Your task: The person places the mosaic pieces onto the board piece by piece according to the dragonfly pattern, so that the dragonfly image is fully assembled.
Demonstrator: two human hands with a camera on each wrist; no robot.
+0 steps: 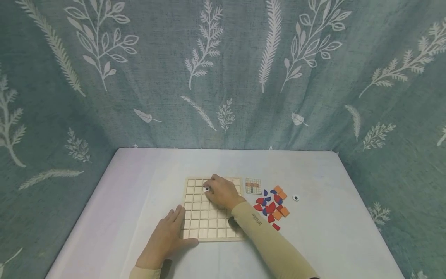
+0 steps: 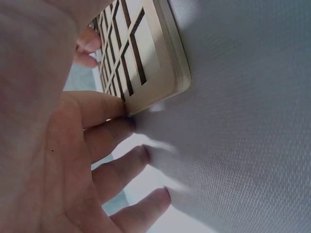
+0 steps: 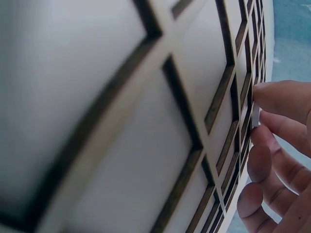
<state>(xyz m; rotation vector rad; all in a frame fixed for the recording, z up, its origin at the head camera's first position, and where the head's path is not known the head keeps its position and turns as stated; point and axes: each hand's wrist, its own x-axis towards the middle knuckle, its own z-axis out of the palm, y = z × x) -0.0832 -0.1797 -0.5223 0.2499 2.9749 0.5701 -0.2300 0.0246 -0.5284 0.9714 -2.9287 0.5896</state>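
A pale wooden grid board [image 1: 203, 224] lies flat on the table, its square cells divided by raised strips. My right hand [image 1: 223, 192] reaches over its far part and pinches a small white eye disc [image 1: 206, 189] with a black dot. Seen from the right wrist, the disc [image 3: 255, 115] stands edge-on between thumb and fingertips, right at the grid. At the board's near left corner, my left hand [image 1: 165, 234] rests with fingers extended along the left side and thumb by the front edge. The left wrist view shows fingers [image 2: 104, 109] touching the board's corner.
Right of the board lies a pattern card [image 1: 253, 186] with a printed grid. Beside it are scattered red pieces [image 1: 271, 206], orange squares [image 1: 285, 211] and blue rounded pieces [image 1: 267, 198]. Another eye disc [image 1: 295, 198] lies farther right. A leaf-patterned curtain [image 1: 223, 77] surrounds the white table [image 1: 153, 174].
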